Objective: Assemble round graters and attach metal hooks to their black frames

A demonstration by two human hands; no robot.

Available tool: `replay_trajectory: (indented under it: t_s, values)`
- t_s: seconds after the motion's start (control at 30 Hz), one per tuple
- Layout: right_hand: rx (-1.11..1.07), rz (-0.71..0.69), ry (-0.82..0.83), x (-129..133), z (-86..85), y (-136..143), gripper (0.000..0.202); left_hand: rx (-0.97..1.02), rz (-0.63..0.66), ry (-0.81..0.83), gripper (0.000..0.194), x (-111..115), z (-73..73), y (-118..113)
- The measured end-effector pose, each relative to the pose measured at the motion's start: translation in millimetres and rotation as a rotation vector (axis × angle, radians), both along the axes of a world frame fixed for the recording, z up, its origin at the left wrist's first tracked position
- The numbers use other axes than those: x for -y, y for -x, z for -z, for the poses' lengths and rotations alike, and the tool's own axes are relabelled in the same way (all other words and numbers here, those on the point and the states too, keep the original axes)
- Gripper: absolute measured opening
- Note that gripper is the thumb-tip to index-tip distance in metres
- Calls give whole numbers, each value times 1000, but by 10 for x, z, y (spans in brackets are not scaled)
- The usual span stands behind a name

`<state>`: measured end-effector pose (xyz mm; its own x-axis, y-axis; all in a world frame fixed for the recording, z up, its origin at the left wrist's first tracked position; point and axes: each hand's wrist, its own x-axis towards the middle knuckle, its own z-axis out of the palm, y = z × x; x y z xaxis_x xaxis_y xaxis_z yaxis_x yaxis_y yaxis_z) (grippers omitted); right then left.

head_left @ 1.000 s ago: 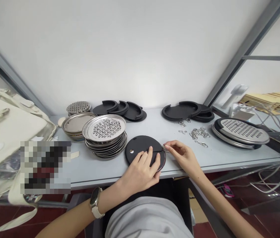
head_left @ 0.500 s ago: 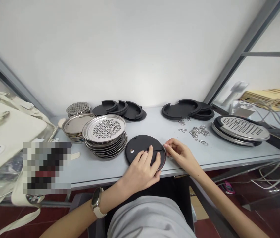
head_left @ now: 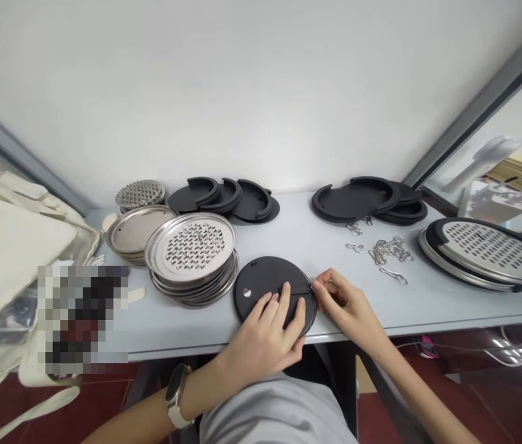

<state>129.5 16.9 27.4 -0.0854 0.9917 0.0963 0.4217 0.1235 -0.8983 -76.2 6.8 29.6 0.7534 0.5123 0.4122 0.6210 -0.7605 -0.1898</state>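
Note:
A round black disc (head_left: 265, 274) with a small hole and a narrow slot lies at the front edge of the table. My left hand (head_left: 273, 330) rests on it with the fingers spread over its face and the thumb near its front rim. At the disc's right edge, my right hand (head_left: 347, 305) has thumb and index finger pinched together; what they hold is too small to make out. A stack of metal grater discs (head_left: 191, 250) stands left of the black disc. Metal clips (head_left: 390, 250) lie loose to the right of it.
Black rimmed holders (head_left: 252, 200) lie by the wall, with more black holders (head_left: 356, 200) to the right. Flat metal discs (head_left: 140, 228) are stacked at left. Grater plates (head_left: 497, 250) sit at right. A cream bag (head_left: 6, 246) covers the left side.
The view has shifted slightly, with the right-hand items now further right and larger. Both hands remain at the black disc in nearly the same pose.

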Motion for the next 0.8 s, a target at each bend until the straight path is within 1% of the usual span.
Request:
replay_trajectory:
  t_s: [0.3,0.43,0.53,0.6,0.63,0.7,0.77,0.8]
  values:
    - [-9,61,95,-16,-30,23,22,16,10,11,54,-65,-35,2]
    - [-6,84,117,-25,-36,32,21,51,37,76,57,-67,-34,16]
    - [-36,66,109,-31,-47,28,19,76,50,158,58,-78,-62,51]
    - [-43,56,87,-35,-60,21,18,93,40,272,58,-96,-128,64]
    - [-47,49,75,-36,-67,16,18,114,31,336,57,-104,-178,61]
    - [-63,47,65,-38,-80,7,18,152,-26,475,52,-107,-307,30]
    - [-71,41,67,-36,-87,-1,18,243,-104,531,42,-73,-456,-26]
    - [-70,43,66,-33,-88,-5,19,287,-113,543,38,-39,-527,-55]
